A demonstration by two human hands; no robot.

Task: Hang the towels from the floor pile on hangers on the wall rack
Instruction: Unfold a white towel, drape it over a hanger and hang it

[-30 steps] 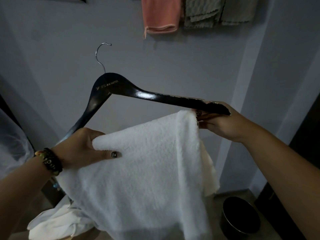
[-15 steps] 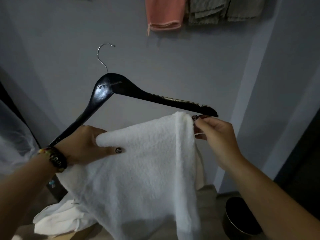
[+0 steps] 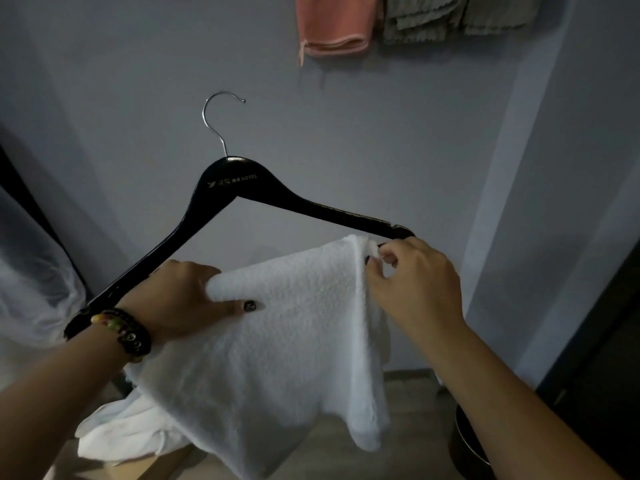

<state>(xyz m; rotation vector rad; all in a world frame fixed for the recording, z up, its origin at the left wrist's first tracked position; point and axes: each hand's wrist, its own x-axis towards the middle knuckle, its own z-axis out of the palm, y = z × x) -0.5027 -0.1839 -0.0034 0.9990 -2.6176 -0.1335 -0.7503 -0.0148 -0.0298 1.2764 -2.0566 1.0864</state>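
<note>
Two hands work one white towel [image 3: 277, 341] draped under a black hanger [image 3: 242, 188]. Our left hand [image 3: 183, 299] grips the towel's folded top edge, thumb lying across the front of the cloth, fingers curled behind; the hanger's left arm runs just behind this hand, down past our beaded bracelet [image 3: 121, 330]. Our right hand [image 3: 415, 282] pinches the towel's other top corner, right below the hanger's right tip. Below our left wrist, more white cloth [image 3: 121, 434] lies on the floor. Above our right hand, a pink towel [image 3: 332, 26] and a grey towel [image 3: 426, 19] hang on the wall. Under our right forearm sits a dark bin [image 3: 467, 445].
</note>
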